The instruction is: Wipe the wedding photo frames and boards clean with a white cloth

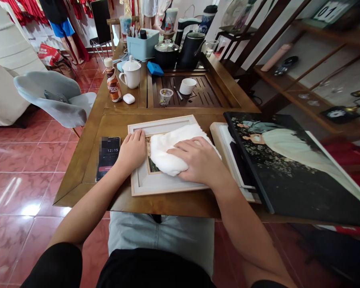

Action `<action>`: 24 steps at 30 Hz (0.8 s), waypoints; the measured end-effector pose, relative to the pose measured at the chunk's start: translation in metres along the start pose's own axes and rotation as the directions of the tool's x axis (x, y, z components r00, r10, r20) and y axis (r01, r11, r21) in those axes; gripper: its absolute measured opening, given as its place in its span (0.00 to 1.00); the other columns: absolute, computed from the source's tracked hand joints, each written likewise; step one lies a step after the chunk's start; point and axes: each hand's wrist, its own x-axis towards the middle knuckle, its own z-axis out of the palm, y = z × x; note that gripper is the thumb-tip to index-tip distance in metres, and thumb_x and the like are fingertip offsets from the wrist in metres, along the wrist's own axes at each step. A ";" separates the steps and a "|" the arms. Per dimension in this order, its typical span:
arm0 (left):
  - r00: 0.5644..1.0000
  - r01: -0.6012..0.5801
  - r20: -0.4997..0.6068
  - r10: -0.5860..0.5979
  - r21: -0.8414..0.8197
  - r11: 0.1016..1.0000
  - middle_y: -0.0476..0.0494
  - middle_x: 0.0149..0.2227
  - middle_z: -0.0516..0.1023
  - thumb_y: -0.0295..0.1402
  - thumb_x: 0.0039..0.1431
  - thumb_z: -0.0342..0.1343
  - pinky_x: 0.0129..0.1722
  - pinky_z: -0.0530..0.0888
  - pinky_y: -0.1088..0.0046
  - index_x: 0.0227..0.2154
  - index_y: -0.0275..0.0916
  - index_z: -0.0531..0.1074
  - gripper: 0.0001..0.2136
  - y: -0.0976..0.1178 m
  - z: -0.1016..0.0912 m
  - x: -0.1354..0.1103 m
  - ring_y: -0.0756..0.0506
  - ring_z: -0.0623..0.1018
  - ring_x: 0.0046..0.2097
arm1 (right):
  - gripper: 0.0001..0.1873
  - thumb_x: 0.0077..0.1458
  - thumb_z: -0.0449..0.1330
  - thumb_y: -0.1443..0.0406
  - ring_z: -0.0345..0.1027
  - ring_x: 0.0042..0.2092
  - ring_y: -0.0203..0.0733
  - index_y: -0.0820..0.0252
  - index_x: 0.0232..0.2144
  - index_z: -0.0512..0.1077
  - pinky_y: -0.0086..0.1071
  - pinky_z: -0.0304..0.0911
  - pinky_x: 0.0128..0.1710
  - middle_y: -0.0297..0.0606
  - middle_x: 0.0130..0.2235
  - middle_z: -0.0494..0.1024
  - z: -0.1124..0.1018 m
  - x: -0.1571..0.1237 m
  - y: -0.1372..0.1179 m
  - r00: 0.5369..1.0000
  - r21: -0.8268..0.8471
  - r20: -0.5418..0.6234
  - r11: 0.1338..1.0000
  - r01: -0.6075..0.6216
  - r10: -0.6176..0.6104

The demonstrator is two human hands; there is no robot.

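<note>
A light wooden picture frame (168, 189) with a pale mat lies flat on the brown table. My left hand (133, 148) is closed over its left border, fingers together; the thumb is hidden. My right hand (198, 162) presses a fluffy white cloth (171, 148) onto the frame, its fingers curved into the fabric. The cloth covers most of the small picture (153, 166) inside, leaving only its left strip in sight. Left of the frame lies a phone (108, 158) with its screen lit, showing 12:15.
At right, a large photo panel (288, 168) leans over other frames (228, 148) and overhangs the table. Behind are a tea tray (204, 92), white cup (187, 85), small plastic cup (166, 96), bottle (113, 82), lidded mug (131, 74) and black kettle (192, 50). A grey chair (57, 96) stands left.
</note>
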 end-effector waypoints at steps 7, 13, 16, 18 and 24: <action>1.000 -0.009 -0.014 0.009 -0.003 1.000 0.25 0.69 0.64 0.26 0.72 0.40 0.70 0.61 0.60 0.67 0.20 0.59 0.25 0.000 0.000 0.000 0.37 0.66 0.70 | 0.22 0.46 0.62 0.66 0.72 0.47 0.51 0.59 0.46 0.78 0.43 0.54 0.51 0.42 0.44 0.81 0.000 0.000 0.000 1.000 0.000 0.017 1.000 0.021 -0.021; 0.999 -0.020 -0.033 0.020 0.006 1.000 0.25 0.69 0.64 0.27 0.73 0.39 0.69 0.61 0.59 0.67 0.20 0.60 0.24 -0.001 0.003 0.000 0.36 0.66 0.69 | 0.20 0.48 0.61 0.66 0.72 0.46 0.52 0.59 0.46 0.78 0.43 0.52 0.50 0.43 0.43 0.81 -0.001 -0.001 0.002 0.998 -0.089 -0.017 0.994 -0.068 0.067; 1.000 -0.015 -0.027 0.015 0.004 1.000 0.25 0.69 0.64 0.26 0.72 0.39 0.70 0.61 0.59 0.67 0.20 0.60 0.25 -0.001 0.003 0.000 0.36 0.66 0.69 | 0.20 0.48 0.61 0.65 0.72 0.45 0.52 0.60 0.46 0.78 0.44 0.52 0.50 0.43 0.43 0.80 -0.001 0.000 0.002 0.998 -0.101 -0.005 0.992 -0.070 0.070; 0.999 -0.009 -0.034 0.009 -0.001 1.000 0.25 0.69 0.64 0.26 0.72 0.40 0.70 0.61 0.59 0.67 0.21 0.60 0.24 -0.001 0.003 0.000 0.37 0.67 0.69 | 0.21 0.47 0.62 0.66 0.72 0.46 0.51 0.59 0.46 0.78 0.43 0.53 0.51 0.42 0.43 0.80 0.000 0.000 0.001 1.000 -0.043 0.023 0.999 -0.008 0.009; 0.999 -0.016 -0.040 0.017 0.010 1.000 0.26 0.69 0.64 0.27 0.73 0.39 0.70 0.61 0.59 0.67 0.21 0.60 0.24 -0.001 0.005 0.000 0.37 0.66 0.69 | 0.21 0.48 0.61 0.66 0.71 0.46 0.52 0.60 0.47 0.77 0.44 0.52 0.51 0.43 0.44 0.81 0.000 0.000 0.001 0.998 -0.088 -0.008 0.994 -0.069 0.069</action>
